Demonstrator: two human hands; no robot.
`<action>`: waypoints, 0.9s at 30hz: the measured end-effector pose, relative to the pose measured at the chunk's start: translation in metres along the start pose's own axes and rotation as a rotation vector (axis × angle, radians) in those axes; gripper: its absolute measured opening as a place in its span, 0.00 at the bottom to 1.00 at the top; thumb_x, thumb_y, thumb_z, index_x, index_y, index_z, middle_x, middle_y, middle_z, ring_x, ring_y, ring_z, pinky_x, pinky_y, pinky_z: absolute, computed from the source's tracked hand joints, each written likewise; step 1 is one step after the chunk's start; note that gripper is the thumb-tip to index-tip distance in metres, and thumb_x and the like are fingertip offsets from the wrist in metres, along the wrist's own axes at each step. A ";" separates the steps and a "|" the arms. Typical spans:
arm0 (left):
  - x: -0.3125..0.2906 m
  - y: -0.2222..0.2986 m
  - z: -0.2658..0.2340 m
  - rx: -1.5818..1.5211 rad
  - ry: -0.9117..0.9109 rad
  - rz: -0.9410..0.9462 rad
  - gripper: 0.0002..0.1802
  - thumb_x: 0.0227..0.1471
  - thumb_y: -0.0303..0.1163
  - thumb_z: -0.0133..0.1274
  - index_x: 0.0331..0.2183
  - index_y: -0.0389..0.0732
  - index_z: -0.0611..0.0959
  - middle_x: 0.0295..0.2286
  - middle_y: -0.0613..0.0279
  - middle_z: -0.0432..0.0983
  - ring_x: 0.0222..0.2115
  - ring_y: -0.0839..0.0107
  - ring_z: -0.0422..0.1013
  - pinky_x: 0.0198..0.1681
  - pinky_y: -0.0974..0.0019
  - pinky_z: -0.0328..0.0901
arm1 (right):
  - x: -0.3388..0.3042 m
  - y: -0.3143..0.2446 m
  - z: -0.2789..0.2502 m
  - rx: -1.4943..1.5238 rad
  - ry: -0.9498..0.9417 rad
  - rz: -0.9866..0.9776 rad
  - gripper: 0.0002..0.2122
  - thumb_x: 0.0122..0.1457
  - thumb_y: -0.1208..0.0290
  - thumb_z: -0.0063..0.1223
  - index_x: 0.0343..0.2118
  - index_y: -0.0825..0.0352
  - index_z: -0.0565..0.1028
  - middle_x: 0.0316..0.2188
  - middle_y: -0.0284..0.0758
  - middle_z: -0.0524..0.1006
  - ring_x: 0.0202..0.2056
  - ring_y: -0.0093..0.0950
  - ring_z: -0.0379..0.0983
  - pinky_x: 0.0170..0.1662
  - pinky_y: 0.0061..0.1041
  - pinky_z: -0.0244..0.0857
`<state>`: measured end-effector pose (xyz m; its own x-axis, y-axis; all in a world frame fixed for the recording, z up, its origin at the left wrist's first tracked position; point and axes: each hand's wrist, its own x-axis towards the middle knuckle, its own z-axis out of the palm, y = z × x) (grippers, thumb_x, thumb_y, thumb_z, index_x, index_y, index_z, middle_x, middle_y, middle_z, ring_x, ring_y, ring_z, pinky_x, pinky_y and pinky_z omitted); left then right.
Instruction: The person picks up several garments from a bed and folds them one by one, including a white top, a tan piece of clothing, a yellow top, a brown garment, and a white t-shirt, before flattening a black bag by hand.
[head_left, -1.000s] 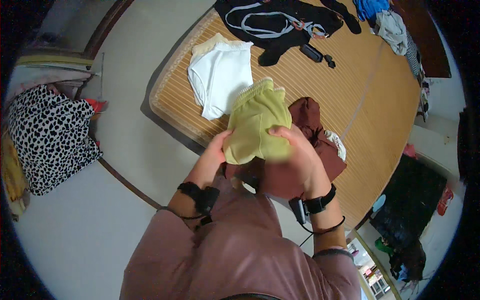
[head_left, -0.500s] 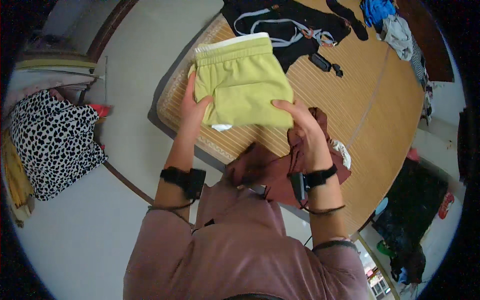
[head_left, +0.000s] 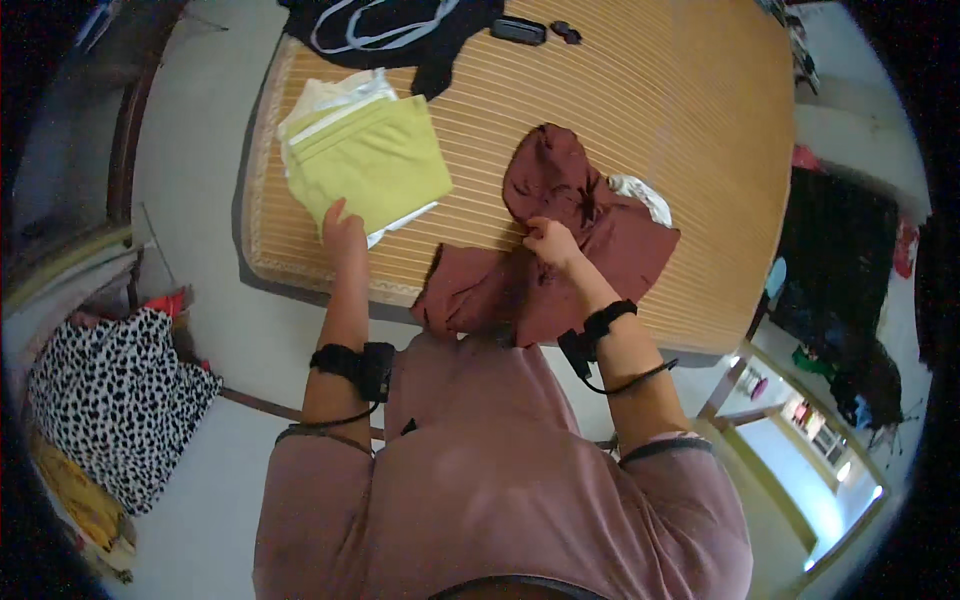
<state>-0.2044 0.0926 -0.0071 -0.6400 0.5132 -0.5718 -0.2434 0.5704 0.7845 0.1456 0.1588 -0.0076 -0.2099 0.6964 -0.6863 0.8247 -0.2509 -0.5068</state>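
Note:
Folded yellow-green shorts lie on top of a few white and cream cloths at the bed's left side. My left hand is at the near edge of the shorts, its visible fingers apart and touching the fabric. To the right, a maroon garment lies crumpled and spread toward the bed's near edge. The closed fingers of my right hand pinch a part of it. A white piece of cloth shows at the garment's right side.
Black clothing with grey cords lies at the far left of the mat-covered bed. Next to it are a black case and a small dark item. A spotted black-and-white cloth hangs at the left.
The yellow-green shorts, held up in both hands before, now rest on the white cloths. My right hand has moved onto the maroon garment, and the view has shifted.

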 end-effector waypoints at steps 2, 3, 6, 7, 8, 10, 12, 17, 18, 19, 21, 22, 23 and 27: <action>-0.007 -0.023 0.023 -0.033 -0.105 0.009 0.23 0.43 0.23 0.49 0.46 0.35 0.72 0.36 0.57 0.72 0.34 0.72 0.68 0.36 0.70 0.64 | -0.009 0.028 -0.009 -0.050 0.256 0.059 0.16 0.47 0.68 0.56 0.41 0.65 0.73 0.38 0.47 0.74 0.41 0.45 0.71 0.44 0.37 0.66; -0.012 -0.033 0.032 -0.071 -0.185 0.016 0.20 0.44 0.24 0.49 0.43 0.35 0.75 0.34 0.58 0.73 0.32 0.75 0.68 0.33 0.71 0.64 | -0.009 0.051 -0.009 -0.004 0.415 0.071 0.16 0.47 0.69 0.55 0.41 0.65 0.72 0.40 0.47 0.73 0.42 0.44 0.70 0.45 0.37 0.65; -0.044 -0.039 0.052 0.122 -0.417 -0.068 0.21 0.42 0.23 0.52 0.43 0.35 0.74 0.41 0.57 0.72 0.41 0.66 0.69 0.41 0.64 0.66 | -0.035 0.048 -0.040 -0.237 0.635 0.095 0.16 0.48 0.72 0.54 0.42 0.64 0.70 0.40 0.44 0.70 0.43 0.44 0.67 0.45 0.37 0.64; -0.052 -0.047 0.058 0.131 -0.422 -0.069 0.21 0.42 0.23 0.52 0.43 0.35 0.74 0.41 0.57 0.72 0.41 0.66 0.69 0.41 0.64 0.66 | -0.038 0.056 -0.045 -0.288 0.681 0.092 0.15 0.48 0.72 0.53 0.41 0.65 0.71 0.39 0.44 0.71 0.42 0.43 0.68 0.45 0.36 0.65; -0.059 -0.061 0.063 0.274 -0.493 -0.063 0.21 0.43 0.25 0.53 0.43 0.35 0.75 0.40 0.57 0.72 0.39 0.67 0.69 0.40 0.64 0.66 | -0.037 0.064 -0.044 -0.283 0.680 0.099 0.15 0.48 0.72 0.53 0.41 0.65 0.71 0.39 0.44 0.71 0.42 0.43 0.68 0.45 0.36 0.65; -0.055 -0.120 0.064 0.288 -0.672 -0.142 0.23 0.42 0.29 0.55 0.45 0.40 0.74 0.39 0.60 0.72 0.37 0.68 0.69 0.39 0.62 0.65 | -0.030 0.077 -0.040 0.105 0.433 0.042 0.14 0.48 0.73 0.53 0.40 0.65 0.72 0.36 0.43 0.75 0.40 0.41 0.72 0.44 0.34 0.66; -0.081 -0.116 0.073 0.430 -0.640 -0.243 0.24 0.42 0.31 0.56 0.45 0.42 0.73 0.39 0.60 0.72 0.38 0.67 0.68 0.40 0.61 0.65 | -0.017 0.073 -0.019 0.268 0.365 -0.148 0.16 0.48 0.70 0.55 0.42 0.66 0.72 0.34 0.42 0.77 0.39 0.39 0.74 0.44 0.32 0.66; -0.126 -0.115 0.066 0.432 -0.689 -0.499 0.25 0.42 0.36 0.58 0.45 0.48 0.74 0.41 0.63 0.70 0.41 0.67 0.65 0.41 0.57 0.64 | -0.013 0.034 0.027 -0.451 0.359 0.162 0.37 0.47 0.67 0.57 0.59 0.66 0.50 0.52 0.46 0.59 0.53 0.44 0.58 0.52 0.36 0.61; -0.129 -0.115 0.067 0.453 -0.679 -0.479 0.23 0.43 0.37 0.58 0.44 0.48 0.74 0.39 0.65 0.69 0.40 0.68 0.65 0.40 0.58 0.63 | -0.012 0.039 0.034 -0.440 0.368 0.163 0.37 0.47 0.67 0.57 0.59 0.66 0.50 0.52 0.46 0.59 0.53 0.44 0.58 0.52 0.36 0.61; -0.135 -0.108 0.070 0.463 -0.680 -0.467 0.23 0.43 0.37 0.58 0.44 0.48 0.74 0.39 0.65 0.69 0.40 0.68 0.65 0.40 0.58 0.63 | -0.011 0.046 0.041 -0.433 0.412 0.188 0.38 0.46 0.68 0.57 0.59 0.65 0.50 0.49 0.47 0.62 0.51 0.43 0.61 0.49 0.36 0.63; -0.146 -0.094 0.072 0.431 -0.618 -0.259 0.22 0.44 0.35 0.57 0.43 0.40 0.76 0.30 0.65 0.71 0.28 0.75 0.67 0.28 0.70 0.63 | -0.015 0.058 0.037 -0.421 0.469 0.210 0.39 0.45 0.70 0.58 0.59 0.63 0.49 0.47 0.47 0.65 0.48 0.42 0.63 0.47 0.36 0.64; -0.147 -0.095 0.074 0.432 -0.619 -0.246 0.22 0.44 0.35 0.57 0.43 0.40 0.76 0.30 0.65 0.71 0.28 0.75 0.67 0.28 0.70 0.63 | -0.021 0.063 0.024 -0.273 0.352 0.200 0.36 0.45 0.73 0.56 0.58 0.63 0.52 0.44 0.47 0.67 0.45 0.43 0.66 0.46 0.36 0.65; -0.144 -0.095 0.080 0.402 -0.617 -0.191 0.25 0.43 0.36 0.58 0.45 0.38 0.74 0.31 0.64 0.71 0.28 0.76 0.66 0.28 0.71 0.62 | -0.028 0.066 0.014 -0.126 0.236 0.186 0.34 0.45 0.75 0.54 0.58 0.62 0.55 0.42 0.47 0.69 0.42 0.44 0.68 0.45 0.36 0.66; -0.189 -0.029 0.130 0.353 -0.518 -0.098 0.40 0.41 0.35 0.60 0.55 0.37 0.62 0.36 0.60 0.71 0.33 0.71 0.69 0.33 0.69 0.65 | -0.118 0.046 -0.027 -0.214 0.302 -0.383 0.23 0.43 0.79 0.52 0.47 0.64 0.67 0.36 0.44 0.70 0.38 0.44 0.70 0.40 0.38 0.66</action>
<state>0.0187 0.0624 0.0474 -0.1700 0.6413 -0.7482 0.0288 0.7622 0.6468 0.2223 0.0833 0.0639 -0.3825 0.8817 -0.2762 0.8139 0.1801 -0.5524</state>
